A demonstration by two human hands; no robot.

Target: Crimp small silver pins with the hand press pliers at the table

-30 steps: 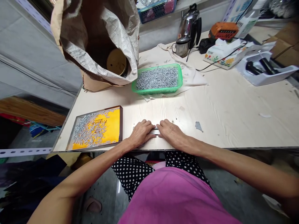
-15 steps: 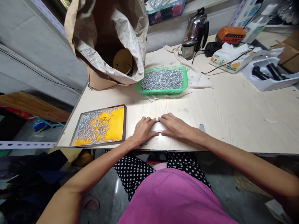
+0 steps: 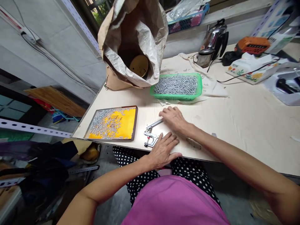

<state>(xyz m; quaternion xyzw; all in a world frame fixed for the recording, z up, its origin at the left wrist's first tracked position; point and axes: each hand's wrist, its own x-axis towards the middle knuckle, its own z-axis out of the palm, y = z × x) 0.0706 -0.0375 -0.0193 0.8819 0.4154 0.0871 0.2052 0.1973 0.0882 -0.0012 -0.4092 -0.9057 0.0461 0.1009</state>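
Silver metal hand-press pliers [image 3: 152, 126] lie on the table, jaw to the left, with a red tip and a black knob at the jaw. My left hand [image 3: 164, 150] is laid flat over the lower part of the pliers, fingers stretched out and thumb apart. Above it, my right hand [image 3: 174, 120] is at the end of the raised upper handle, its fingers loosely bent and apart; its underside is blurred. The hands cover the rest of the handles.
Left of the pliers sits a shallow tray [image 3: 136, 123] with a yellow base and many small metal pins [image 3: 103, 123]. A green basket [image 3: 175, 97] heaped with similar pins stands behind. A big sack [image 3: 112, 75], a kettle [image 3: 214, 37] and an orange power tool [image 3: 253, 44] are farther back.
Both hands were level around a long metal piece; now the right is higher and the left lower, nearer the table edge. The pliers' jaw shows between tray and hands. The view has shifted left.
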